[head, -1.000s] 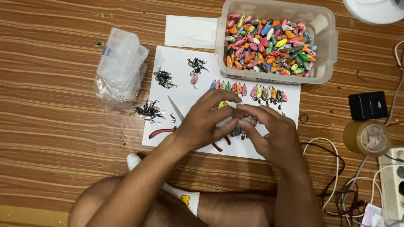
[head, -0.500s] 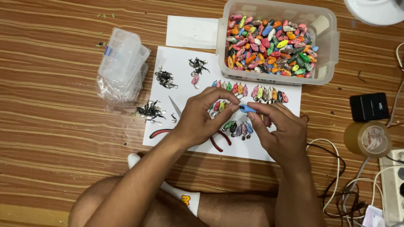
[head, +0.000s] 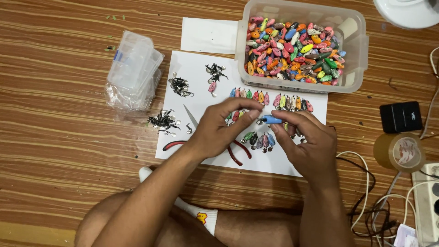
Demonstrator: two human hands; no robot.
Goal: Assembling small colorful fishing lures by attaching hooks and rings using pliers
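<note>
Fingers point(head: 279, 124) of the right hand point(head: 305, 145) pinch a small blue lure point(head: 271, 120) by its body, just above the white sheet point(head: 196, 91); the left hand point(head: 218, 130) meets it at the metal end, thumb and forefinger closed on the tip. A second ago both hands were bunched together lower on the sheet with no lure showing between them; now the blue one is lifted clear and held level, so I judge the fitting at its end is being worked. Under the hands lie two rows of coloured lures point(head: 292, 102) and red-handled pliers point(head: 238, 155), partly hidden. Small piles of black hooks point(head: 179, 86) sit to the left on the sheet. Beyond stands a clear tub point(head: 361, 50) full of lures, and a stack of clear boxes point(head: 135, 68) rests on the wooden floor point(head: 59, 137).
</note>
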